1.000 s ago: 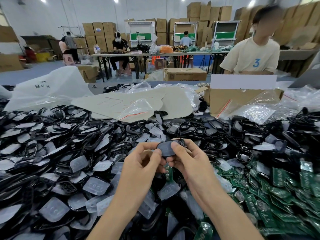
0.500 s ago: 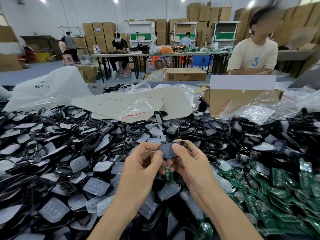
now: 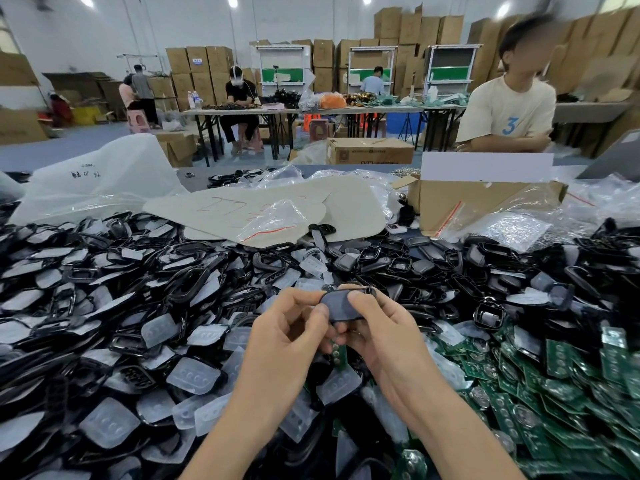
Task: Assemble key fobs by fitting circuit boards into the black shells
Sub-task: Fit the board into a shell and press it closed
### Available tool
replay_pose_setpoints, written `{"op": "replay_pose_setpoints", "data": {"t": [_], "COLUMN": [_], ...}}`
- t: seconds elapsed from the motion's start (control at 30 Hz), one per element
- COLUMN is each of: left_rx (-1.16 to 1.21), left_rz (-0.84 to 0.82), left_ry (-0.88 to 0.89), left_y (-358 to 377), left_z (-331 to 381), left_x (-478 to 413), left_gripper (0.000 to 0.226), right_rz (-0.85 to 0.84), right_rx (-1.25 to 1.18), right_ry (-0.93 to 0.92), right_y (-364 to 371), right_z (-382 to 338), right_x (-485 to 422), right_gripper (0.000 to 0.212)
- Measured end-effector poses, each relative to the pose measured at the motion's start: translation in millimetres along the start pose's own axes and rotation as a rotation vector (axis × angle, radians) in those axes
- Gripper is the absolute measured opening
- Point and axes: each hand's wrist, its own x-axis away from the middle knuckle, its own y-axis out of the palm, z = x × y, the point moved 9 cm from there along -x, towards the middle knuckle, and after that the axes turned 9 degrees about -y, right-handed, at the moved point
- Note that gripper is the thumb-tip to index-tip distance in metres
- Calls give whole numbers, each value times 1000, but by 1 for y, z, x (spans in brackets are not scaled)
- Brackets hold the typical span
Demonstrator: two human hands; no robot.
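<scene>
At the far left a clear plastic bag [image 3: 97,178] slumps on the far side of the table, its lower edge meeting a heap of black shells and translucent button pads [image 3: 104,306] that runs to the left and bottom edges of the view. Behind the heap, overlapping beige card sheets [image 3: 263,209] lie flat, and beyond them a narrow strip of bare grey table [image 3: 195,175] shows along the far edge. In the middle, the left hand [image 3: 287,337] is raised just above the heap, with its thumb and curled forefinger pinching the left end of one black shell [image 3: 341,306]. The shell is held level between both hands, clear of the loose parts below. The right hand [image 3: 388,334] grips its right end, the thumb pressed on the top face and the other fingers curled underneath. A green circuit board [image 3: 337,351] shows just below the shell between the two palms; I cannot tell whether fingers hold it or whether it lies on the heap. The heap closes in around both wrists. To the right, a spread of green circuit boards [image 3: 554,393] reaches the right edge. Behind it stands an open cardboard box [image 3: 485,202], with clear zip bags [image 3: 512,230] leaning on its front. A person in a cream shirt [image 3: 509,112] sits across the table.
</scene>
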Motion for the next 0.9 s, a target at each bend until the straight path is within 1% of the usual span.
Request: {"op": "replay_pose_setpoints", "data": {"t": [0.17,0.23,0.3,0.37,0.43,0.53,0.6,0.73,0.9], "left_rx": [-66,-94,-114,-132,-179,-251,-319,-381,-425], "left_rz": [-12,-11,-7,1,11,28,44,66,77], "left_ry": [12,18,20,22,36,60,94,153,201], "left_y": [4,5,5,5,6,5,5,4,3], "left_z": [2,3,3,3,4,5,8,12,14], "left_x": [1,2,3,4,5,7,8,10,11], "left_gripper": [30,30,27,25,22,21,24,31,31], "right_rz": [15,1,-11,-18,-21,-38,-59,-118,-118], "right_rx": [-31,-20,-16,-7,14,36,45,77,63], "right_ry": [44,51,56,64,66,66,63,40,54], "right_y": [-1,-1,-1,-3,-4,-4,-4,1,2], "right_z": [5,6,6,7,7,6,5,2,1], "right_x": [0,0,0,0,0,1,1,4,4], "right_gripper": [24,16,2,15,14,23,24,17,4]}}
